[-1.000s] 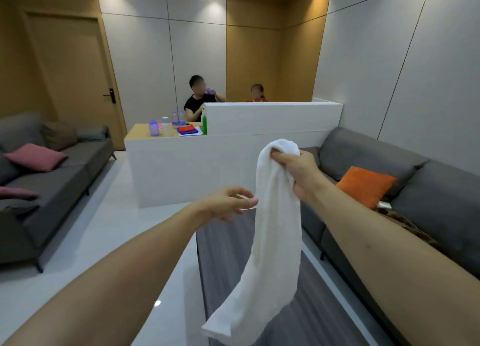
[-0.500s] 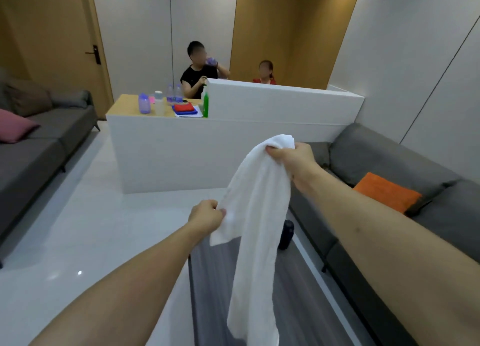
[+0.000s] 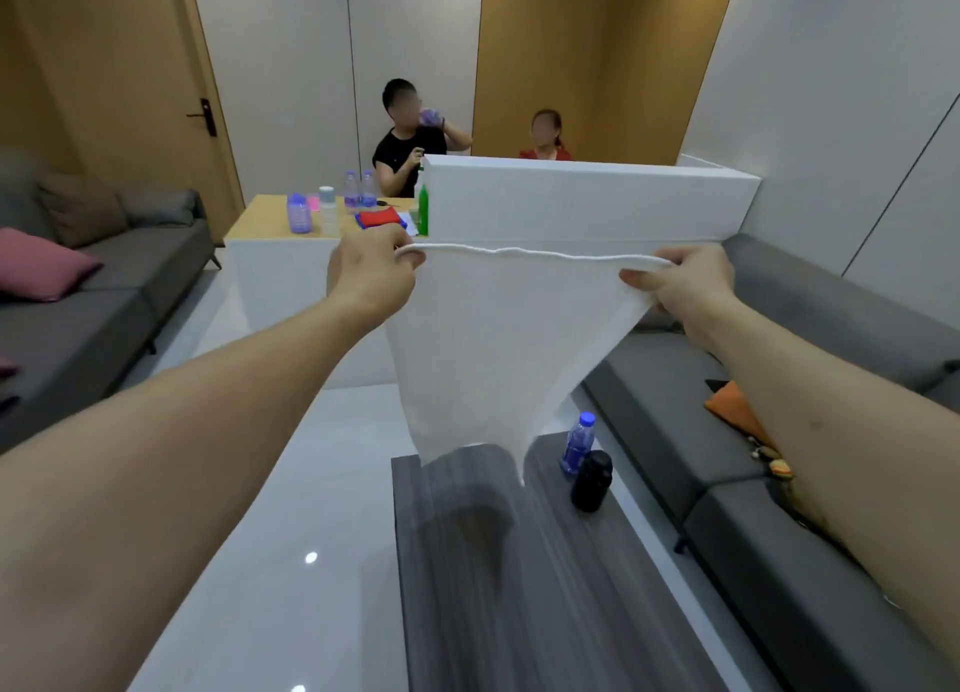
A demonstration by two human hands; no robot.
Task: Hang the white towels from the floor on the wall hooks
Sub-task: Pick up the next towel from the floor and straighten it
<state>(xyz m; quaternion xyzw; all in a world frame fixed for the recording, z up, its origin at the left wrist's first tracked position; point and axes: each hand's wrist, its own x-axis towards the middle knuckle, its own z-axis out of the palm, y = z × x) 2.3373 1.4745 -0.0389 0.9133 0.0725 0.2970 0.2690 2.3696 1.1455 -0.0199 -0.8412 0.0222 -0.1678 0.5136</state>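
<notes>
A white towel (image 3: 498, 343) hangs spread out in front of me at chest height, its top edge pulled taut between both hands. My left hand (image 3: 371, 270) pinches the towel's left top corner. My right hand (image 3: 680, 286) grips the right top corner. The towel narrows downward and its lower end dangles just above a dark wood-grain table (image 3: 545, 587). No wall hooks are in view.
A blue-capped bottle (image 3: 577, 443) and a black jar (image 3: 591, 481) stand on the table. Grey sofas (image 3: 810, 551) line the right and the left (image 3: 88, 296). A white counter (image 3: 571, 197) stands ahead with two seated people behind it. Glossy white floor (image 3: 270, 561) lies left of the table.
My left hand took hold of the towel's free corner and moved left. The towel went from hanging in a bunch from my right hand to being stretched wide between both hands.
</notes>
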